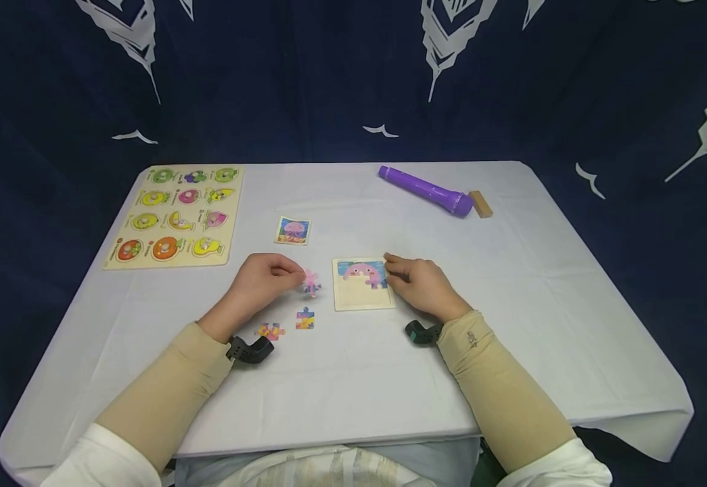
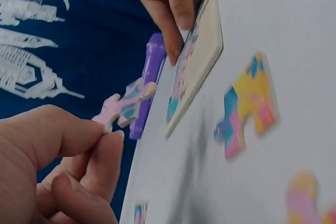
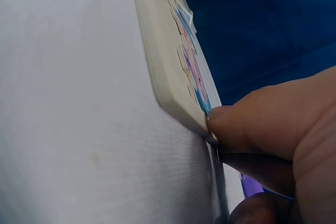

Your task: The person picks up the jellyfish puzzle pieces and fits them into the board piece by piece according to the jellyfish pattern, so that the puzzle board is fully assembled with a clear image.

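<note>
While a cream, fruit-patterned board (image 1: 170, 208) lies far left, presumably set aside, the left hand (image 1: 268, 276) pinches one end of a pink-and-blue jigsaw piece (image 1: 312, 283), thumb to forefinger; next, a square, pale wooden tray (image 1: 353, 299), right edge gripped by the right hand (image 1: 418, 281), seemingly for steadiness.

Pink/blue puzzle pc (image 1: 312, 284), tilted, pinched in L hand (image 1: 266, 276), just L of sq. wooden tray (image 1: 356, 299). Tray's upper part filled w/ pink/blue pcs (image 1: 375, 274), lower bare; R hand (image 1: 421, 284) grips R edge. Yellow/blue pc (image 1: 306, 319) & yellow/pink pc (image 1: 270, 331) lie loose nearer person.
</note>
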Demonstrator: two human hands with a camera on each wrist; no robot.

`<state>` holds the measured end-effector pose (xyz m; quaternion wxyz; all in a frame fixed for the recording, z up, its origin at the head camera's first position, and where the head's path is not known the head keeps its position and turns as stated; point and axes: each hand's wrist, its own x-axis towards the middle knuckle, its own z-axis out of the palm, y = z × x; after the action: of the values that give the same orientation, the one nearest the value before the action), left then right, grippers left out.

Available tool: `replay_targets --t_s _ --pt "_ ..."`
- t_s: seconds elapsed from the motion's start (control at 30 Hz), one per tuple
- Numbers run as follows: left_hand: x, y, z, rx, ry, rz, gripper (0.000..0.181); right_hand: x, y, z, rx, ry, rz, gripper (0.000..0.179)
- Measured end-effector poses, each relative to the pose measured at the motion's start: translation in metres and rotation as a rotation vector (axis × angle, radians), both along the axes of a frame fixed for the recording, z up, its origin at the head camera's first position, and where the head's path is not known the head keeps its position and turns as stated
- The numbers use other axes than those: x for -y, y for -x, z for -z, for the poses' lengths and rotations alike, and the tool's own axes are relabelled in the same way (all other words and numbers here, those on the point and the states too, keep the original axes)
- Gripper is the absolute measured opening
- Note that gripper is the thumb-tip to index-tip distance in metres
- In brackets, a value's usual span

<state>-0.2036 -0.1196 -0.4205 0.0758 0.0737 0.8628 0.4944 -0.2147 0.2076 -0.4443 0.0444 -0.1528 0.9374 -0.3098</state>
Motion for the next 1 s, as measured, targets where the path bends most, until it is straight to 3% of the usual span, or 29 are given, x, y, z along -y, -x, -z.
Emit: replay_targets --t_s 0.17,0.5,0.67,1.0 --pt "-0.033 0.005 0.000 -0.011 0.072 0.053 0.012 -0.001 0.000 0.000 0.003 0.007 0.002 0.040" --pt "-0.080 0.019 0.003 -0.005 0.234 0.055 0.011 -0.002 0.001 0.001 -0.002 0.000 -0.001 0.040" --pt "-0.093 0.024 0.000 -0.003 0.292 0.040 0.010 -0.002 0.001 0.000 -0.009 0.003 -0.002 0.039" --pt "-0.102 0.026 0.000 0.024 0.297 0.001 0.012 -0.003 0.001 0.000 -0.019 0.010 -0.010 0.040"
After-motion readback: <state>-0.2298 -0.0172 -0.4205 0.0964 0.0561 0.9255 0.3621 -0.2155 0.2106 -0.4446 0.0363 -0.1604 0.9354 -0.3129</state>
